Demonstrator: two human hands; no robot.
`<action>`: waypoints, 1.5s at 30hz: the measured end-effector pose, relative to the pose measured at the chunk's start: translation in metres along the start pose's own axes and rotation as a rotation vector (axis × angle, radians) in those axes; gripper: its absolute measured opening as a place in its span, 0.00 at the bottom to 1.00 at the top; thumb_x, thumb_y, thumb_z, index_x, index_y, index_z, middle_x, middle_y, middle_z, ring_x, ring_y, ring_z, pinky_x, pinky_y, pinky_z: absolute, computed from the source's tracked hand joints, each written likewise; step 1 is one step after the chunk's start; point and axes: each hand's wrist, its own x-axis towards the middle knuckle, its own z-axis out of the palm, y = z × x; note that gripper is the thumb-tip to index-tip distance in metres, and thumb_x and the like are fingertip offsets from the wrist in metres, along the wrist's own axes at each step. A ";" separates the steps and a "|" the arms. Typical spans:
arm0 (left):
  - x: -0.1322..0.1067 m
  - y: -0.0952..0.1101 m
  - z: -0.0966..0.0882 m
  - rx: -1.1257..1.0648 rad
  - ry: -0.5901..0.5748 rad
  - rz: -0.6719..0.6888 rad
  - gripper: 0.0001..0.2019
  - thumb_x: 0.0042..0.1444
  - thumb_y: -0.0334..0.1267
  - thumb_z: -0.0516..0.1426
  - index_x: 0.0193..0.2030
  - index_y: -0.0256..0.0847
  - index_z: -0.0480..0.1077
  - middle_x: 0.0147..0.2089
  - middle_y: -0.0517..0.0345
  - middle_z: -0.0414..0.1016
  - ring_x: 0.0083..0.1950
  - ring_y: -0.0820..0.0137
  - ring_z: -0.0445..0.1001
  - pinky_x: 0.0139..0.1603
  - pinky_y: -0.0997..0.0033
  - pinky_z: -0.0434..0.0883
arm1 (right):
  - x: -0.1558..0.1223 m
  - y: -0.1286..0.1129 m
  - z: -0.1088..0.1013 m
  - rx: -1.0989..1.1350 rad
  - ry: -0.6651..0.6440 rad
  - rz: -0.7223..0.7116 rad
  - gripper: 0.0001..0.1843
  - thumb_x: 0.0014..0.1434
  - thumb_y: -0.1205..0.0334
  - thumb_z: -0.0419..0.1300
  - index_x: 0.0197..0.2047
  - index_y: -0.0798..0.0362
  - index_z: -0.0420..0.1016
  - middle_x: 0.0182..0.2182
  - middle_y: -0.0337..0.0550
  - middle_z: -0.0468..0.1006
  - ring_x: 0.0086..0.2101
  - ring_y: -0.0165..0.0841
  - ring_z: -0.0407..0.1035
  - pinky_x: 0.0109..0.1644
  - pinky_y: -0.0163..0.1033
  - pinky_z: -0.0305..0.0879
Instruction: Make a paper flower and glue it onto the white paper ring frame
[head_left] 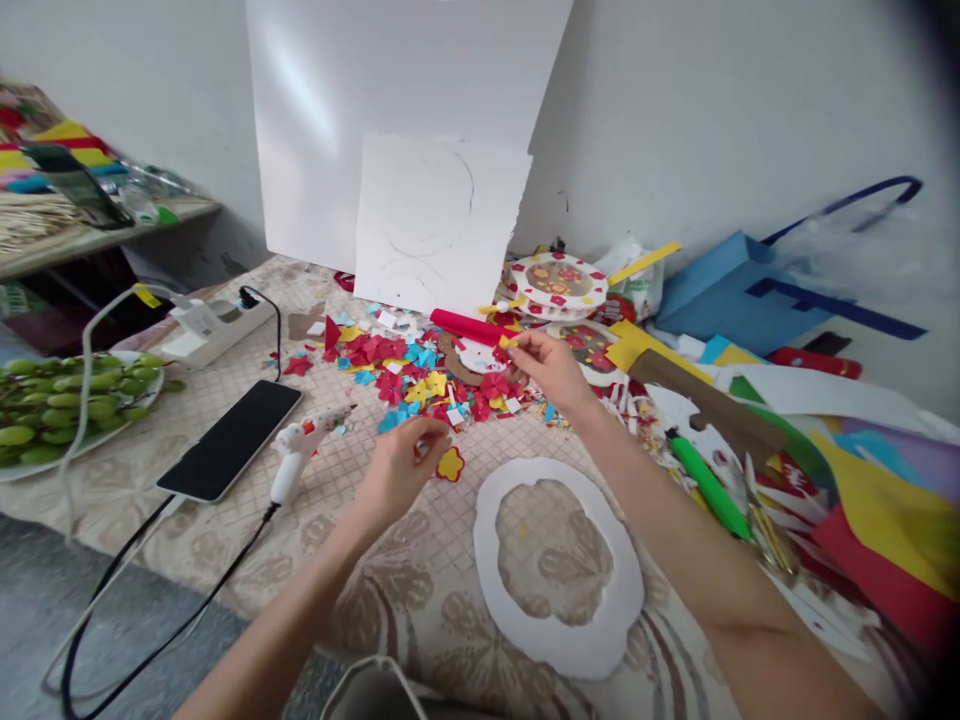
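My right hand (553, 372) reaches over the pile, its thumb and fingertips pinched on a small yellow paper piece (508, 342). Just beyond its fingertips lies a red paper roll (469, 326). My left hand (405, 465) is low over the cloth with thumb and fingers curled together; whether anything is between them is hidden. Beside its fingertips rests a yellow paper flower (449, 464) with a red edge. A white scalloped ring (487, 560) lies flat between my forearms. Red, blue and yellow paper flowers (375, 348) are heaped ahead of both hands.
A white glue gun (294, 465) and a phone (232, 440) lie left, with cables, a power strip (217, 335) and a plate of grapes (71, 405). Decorated round pieces (559, 280) sit behind. Scissors (769, 525), a green-handled tool (709, 485) and coloured sheets crowd the right.
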 end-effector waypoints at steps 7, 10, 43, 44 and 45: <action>0.032 0.002 0.013 -0.225 -0.004 -0.065 0.11 0.53 0.43 0.57 0.38 0.39 0.75 0.31 0.55 0.77 0.32 0.69 0.73 0.29 0.74 0.68 | -0.030 0.000 0.008 -0.265 -0.041 -0.048 0.05 0.55 0.60 0.57 0.31 0.52 0.69 0.24 0.37 0.73 0.25 0.29 0.68 0.29 0.34 0.63; 0.042 0.004 0.019 -0.246 -0.046 -0.078 0.14 0.53 0.45 0.57 0.38 0.37 0.74 0.32 0.54 0.77 0.30 0.71 0.71 0.28 0.75 0.66 | -0.043 0.005 0.026 -0.433 -0.062 -0.120 0.03 0.56 0.64 0.55 0.31 0.53 0.69 0.27 0.38 0.75 0.26 0.28 0.68 0.32 0.34 0.63; 0.039 -0.014 0.021 -0.734 -0.028 -0.345 0.16 0.46 0.48 0.62 0.31 0.36 0.67 0.25 0.60 0.72 0.27 0.76 0.71 0.29 0.77 0.67 | -0.032 0.024 0.051 0.113 -0.167 0.252 0.10 0.52 0.55 0.59 0.30 0.54 0.68 0.23 0.36 0.72 0.22 0.26 0.68 0.18 0.28 0.56; 0.038 -0.013 0.021 -0.732 -0.025 -0.351 0.16 0.47 0.48 0.62 0.31 0.36 0.67 0.26 0.59 0.72 0.27 0.76 0.71 0.29 0.77 0.67 | -0.032 0.024 0.051 0.113 -0.160 0.244 0.10 0.52 0.56 0.60 0.30 0.54 0.68 0.23 0.36 0.72 0.22 0.25 0.68 0.18 0.28 0.56; 0.038 -0.013 0.021 -0.731 -0.018 -0.352 0.16 0.47 0.49 0.62 0.31 0.36 0.67 0.26 0.59 0.72 0.27 0.75 0.71 0.28 0.77 0.67 | -0.032 0.025 0.052 0.115 -0.154 0.237 0.10 0.52 0.56 0.60 0.30 0.54 0.68 0.23 0.36 0.72 0.22 0.25 0.68 0.18 0.27 0.56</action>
